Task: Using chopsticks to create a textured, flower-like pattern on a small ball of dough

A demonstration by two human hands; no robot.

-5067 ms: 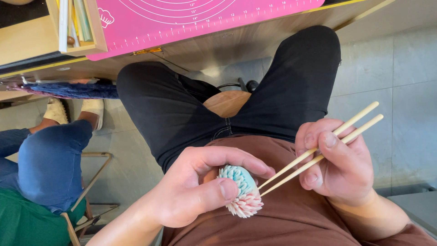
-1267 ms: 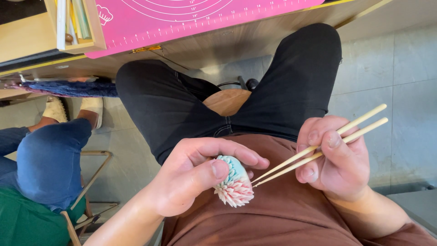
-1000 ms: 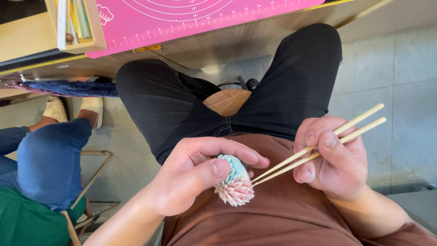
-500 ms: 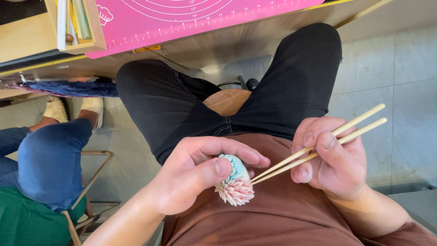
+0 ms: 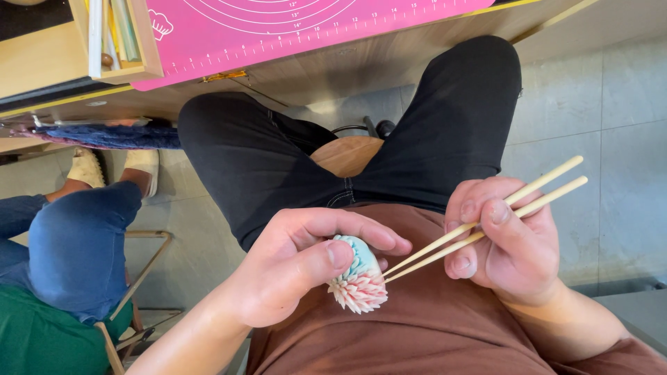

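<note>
My left hand (image 5: pixel 292 271) has its grip clamped on a small teal-and-pink spiky flower (image 5: pixel 358 278), held over my lap. My right hand (image 5: pixel 511 239) grips a pair of chopsticks (image 5: pixel 479 215), their tips together and touching the flower's side.

The spiky dough ball (image 5: pixel 358 278) is teal above, pink-and-white below. The chopsticks (image 5: pixel 486 215) are pale wood. The mat (image 5: pixel 292 28) is pink with white rings.
</note>
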